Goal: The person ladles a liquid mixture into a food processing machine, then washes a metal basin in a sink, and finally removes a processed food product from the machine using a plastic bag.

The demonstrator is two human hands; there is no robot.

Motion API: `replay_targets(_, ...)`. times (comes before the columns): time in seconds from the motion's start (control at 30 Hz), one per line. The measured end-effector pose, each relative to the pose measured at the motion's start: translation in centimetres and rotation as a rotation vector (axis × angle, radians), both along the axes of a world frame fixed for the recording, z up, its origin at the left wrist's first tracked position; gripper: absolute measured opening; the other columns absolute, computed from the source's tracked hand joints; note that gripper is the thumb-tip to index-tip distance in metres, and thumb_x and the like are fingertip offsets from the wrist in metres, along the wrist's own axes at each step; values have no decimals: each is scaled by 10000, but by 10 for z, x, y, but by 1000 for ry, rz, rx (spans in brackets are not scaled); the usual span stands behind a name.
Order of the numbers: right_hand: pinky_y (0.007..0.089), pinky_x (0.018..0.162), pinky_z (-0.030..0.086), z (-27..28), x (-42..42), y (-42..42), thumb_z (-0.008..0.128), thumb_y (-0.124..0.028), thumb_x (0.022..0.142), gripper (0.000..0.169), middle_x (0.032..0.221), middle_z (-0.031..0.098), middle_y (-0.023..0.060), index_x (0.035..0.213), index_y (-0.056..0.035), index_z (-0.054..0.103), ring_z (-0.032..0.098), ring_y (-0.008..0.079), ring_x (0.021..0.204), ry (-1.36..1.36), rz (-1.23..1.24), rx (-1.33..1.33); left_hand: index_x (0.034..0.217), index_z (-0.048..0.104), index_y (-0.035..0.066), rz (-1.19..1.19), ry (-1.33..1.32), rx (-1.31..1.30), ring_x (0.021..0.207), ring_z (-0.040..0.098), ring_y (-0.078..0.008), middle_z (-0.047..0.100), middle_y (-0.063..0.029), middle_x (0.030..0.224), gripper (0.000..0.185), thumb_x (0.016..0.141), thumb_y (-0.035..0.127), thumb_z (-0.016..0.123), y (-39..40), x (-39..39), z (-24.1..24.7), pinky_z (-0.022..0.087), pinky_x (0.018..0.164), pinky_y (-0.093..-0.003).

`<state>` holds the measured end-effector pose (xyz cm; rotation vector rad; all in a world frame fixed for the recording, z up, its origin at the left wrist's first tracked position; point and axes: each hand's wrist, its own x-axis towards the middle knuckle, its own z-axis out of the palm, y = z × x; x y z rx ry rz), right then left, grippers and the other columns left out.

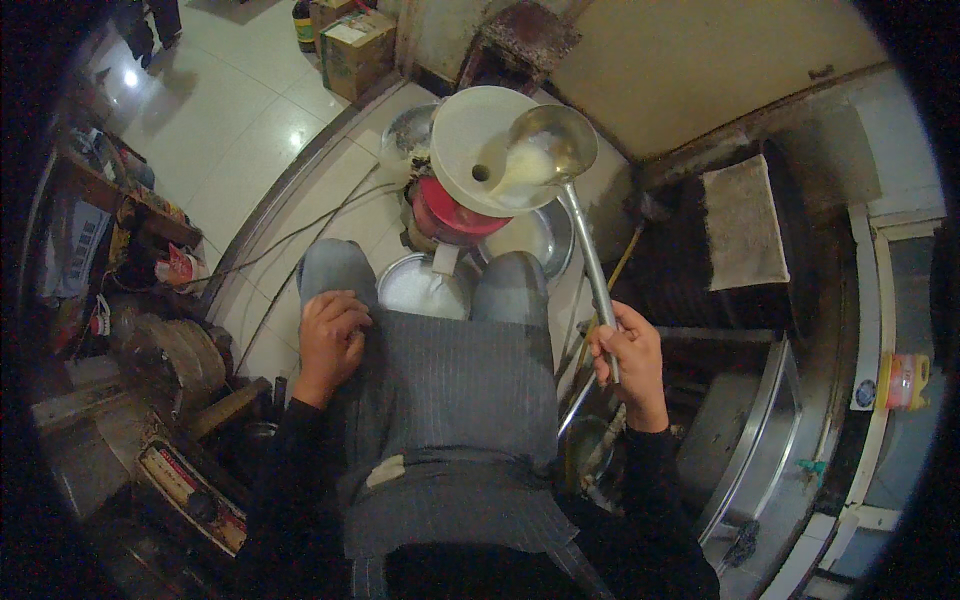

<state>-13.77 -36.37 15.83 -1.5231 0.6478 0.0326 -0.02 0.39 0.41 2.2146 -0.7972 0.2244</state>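
Note:
My right hand [630,352] is closed around the long metal handle of a ladle [553,142]. The ladle's bowl is tilted over a wide pale hopper [457,135], with whitish contents at its lip and below it in the hopper, which has a dark round hole. Under the hopper is a red machine part [450,214] with a pale spout pointing towards me. Below the spout, between my knees, stands a round metal basin [420,289] of white, frothy-looking contents. My left hand [334,337] rests on my left thigh, fingers curled, holding nothing that I can see.
Right of the machine stands another metal basin [536,244] with pale liquid; a metal bowl [409,135] is behind left. A cable [300,232] crosses the tiled floor. Cardboard boxes [358,52] stand beyond the raised sill. A dark drum-like object with a cloth [746,225] is at right. A person's legs show top left.

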Motion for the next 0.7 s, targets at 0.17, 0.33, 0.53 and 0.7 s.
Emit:
replay_targets(0.17,237,424,444,-8,-4,2,603,-61,904,450,711,598,54,1330,27,490,526,101,449,12,1,-85,791,644,80,-3,-21,12,1063,601,-301,661,-51,939,170,634,19,617,0,1,-1,433,935,-442)
replay_targets(0.33,243,442,463,-22,-9,-1,625,-88,906,517,762,619,63,1384,12,455,555,99,496,15,49,-204,834,647,81,-25,-11,14,1084,593,-332,663,-76,1002,232,619,-6,623,1,1,-8,439,934,-465)
replay_targets(0.53,226,459,423,-31,-8,8,591,-15,882,499,736,578,43,1361,51,468,528,81,505,-23,52,-384,796,646,85,-16,-18,13,1070,595,-299,665,-42,965,179,643,-4,621,-6,0,-2,432,917,-436)
replay_targets(0.7,249,417,436,-34,8,11,606,-112,927,457,742,600,54,1351,5,483,534,101,490,-10,63,-119,802,651,92,-2,-38,39,1071,598,-302,668,-48,964,181,654,-8,621,-1,-1,-7,431,911,-431)
